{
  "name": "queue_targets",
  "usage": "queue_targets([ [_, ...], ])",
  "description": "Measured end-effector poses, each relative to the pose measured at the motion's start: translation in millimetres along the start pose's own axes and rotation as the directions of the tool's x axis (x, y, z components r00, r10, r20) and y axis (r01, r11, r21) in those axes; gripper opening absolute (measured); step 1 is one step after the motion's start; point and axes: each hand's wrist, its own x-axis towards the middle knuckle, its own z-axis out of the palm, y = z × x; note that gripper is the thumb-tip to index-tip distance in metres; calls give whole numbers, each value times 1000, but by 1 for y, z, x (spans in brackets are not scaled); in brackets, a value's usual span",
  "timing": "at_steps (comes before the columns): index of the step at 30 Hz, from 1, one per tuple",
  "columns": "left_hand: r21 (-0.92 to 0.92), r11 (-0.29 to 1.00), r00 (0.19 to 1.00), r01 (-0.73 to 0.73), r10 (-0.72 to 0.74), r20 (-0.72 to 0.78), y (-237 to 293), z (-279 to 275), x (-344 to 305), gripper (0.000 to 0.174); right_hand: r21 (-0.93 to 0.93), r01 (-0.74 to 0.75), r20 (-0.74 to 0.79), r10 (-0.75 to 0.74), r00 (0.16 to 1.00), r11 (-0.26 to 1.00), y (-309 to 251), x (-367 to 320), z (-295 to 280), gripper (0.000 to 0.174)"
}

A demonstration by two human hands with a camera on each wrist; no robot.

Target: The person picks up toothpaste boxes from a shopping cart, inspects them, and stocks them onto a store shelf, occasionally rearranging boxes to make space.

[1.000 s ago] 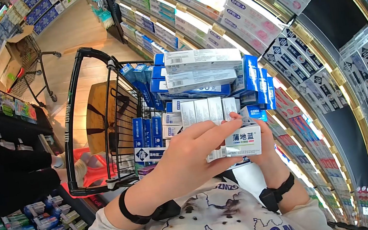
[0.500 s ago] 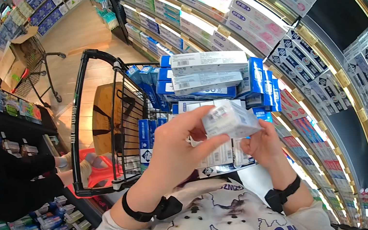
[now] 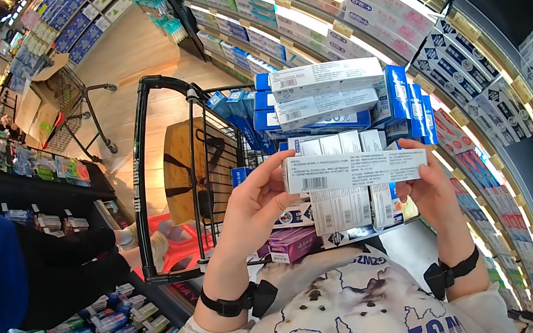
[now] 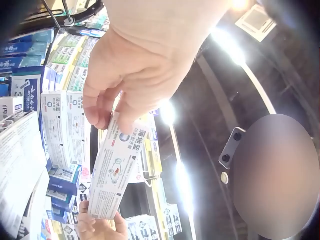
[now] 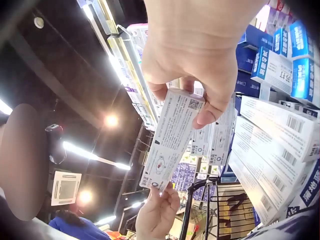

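Observation:
A long white toothpaste box (image 3: 353, 170) is held level in front of my chest, above the loaded cart. My left hand (image 3: 265, 199) pinches its left end between thumb and fingers, and my right hand (image 3: 426, 181) pinches its right end. In the left wrist view the same box (image 4: 116, 170) runs from my left hand (image 4: 120, 95) down to the right hand's fingertips (image 4: 97, 225). In the right wrist view the box (image 5: 172, 137) shows printed text and a code, gripped at the top by my right hand (image 5: 200, 80).
A black wire shopping cart (image 3: 170, 183) stands ahead, piled with blue and white toothpaste boxes (image 3: 325, 95). Curved shelves of boxed toothpaste (image 3: 395, 8) fill the right side. A second cart with cardboard boxes (image 3: 52, 104) stands in the aisle. A person in dark sleeves (image 3: 63, 266) is at the left.
The box has been turned from end-on to lie level across both hands, barcode side toward me. My hands have moved apart to its two ends. The view has shifted slightly.

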Motion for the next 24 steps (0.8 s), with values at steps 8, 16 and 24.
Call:
queue_targets([
  [8,-47,997,999,54,-54,-2,-1,-2,-2,57,-4,-3,-4,3,1000,1000,0,-1,3,65],
  [16,645,744,957,-177,-22,288,9,-5,-6,70,-343,43,137,4,991,938,-3,4,12,44],
  [24,623,770,966,141,-244,83,-7,19,-2,68,-231,12,134,20,991,973,-4,13,40,52],
])
